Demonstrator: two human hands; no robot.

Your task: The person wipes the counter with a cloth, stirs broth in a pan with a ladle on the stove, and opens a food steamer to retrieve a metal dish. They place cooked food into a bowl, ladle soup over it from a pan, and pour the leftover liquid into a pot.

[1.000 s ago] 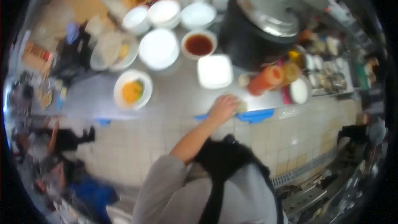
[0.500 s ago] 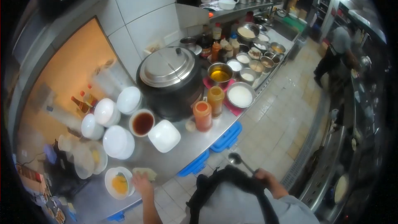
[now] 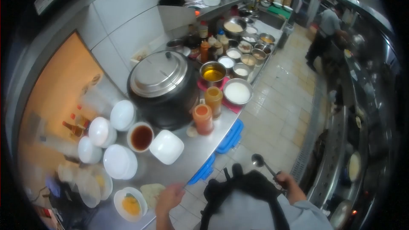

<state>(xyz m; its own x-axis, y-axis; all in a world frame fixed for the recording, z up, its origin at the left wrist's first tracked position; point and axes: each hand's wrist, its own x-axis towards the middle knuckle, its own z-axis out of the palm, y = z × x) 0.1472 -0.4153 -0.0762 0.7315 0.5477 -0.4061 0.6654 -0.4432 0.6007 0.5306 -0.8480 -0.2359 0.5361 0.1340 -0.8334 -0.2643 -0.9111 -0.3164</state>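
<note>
My left hand (image 3: 170, 198) is at the counter's front edge with its fingers curled; what they hold, if anything, is hidden. Against it on the left lies a pale green cloth (image 3: 151, 194), beside a white bowl (image 3: 142, 214) with yellow-orange food (image 3: 131, 205). My right hand (image 3: 290, 186) is closed round the dark handle of a ladle (image 3: 257, 160), held above the floor to the right of my body. The ladle's round metal cup points up and left. A white square dish (image 3: 167, 147) and a bowl of dark brown sauce (image 3: 141, 138) stand farther back.
White bowls (image 3: 120, 162) stand at the left. Behind the dish are a black pot with a metal lid (image 3: 158, 74), orange (image 3: 203, 120) and yellow-brown (image 3: 214, 102) bottles, and several ingredient bowls. A person (image 3: 328, 32) stands far right beside the cooking line (image 3: 336, 145).
The view has swung right from the counter, bringing my right hand and the ladle into sight. My left hand has moved from on top of the cloth to its right side.
</note>
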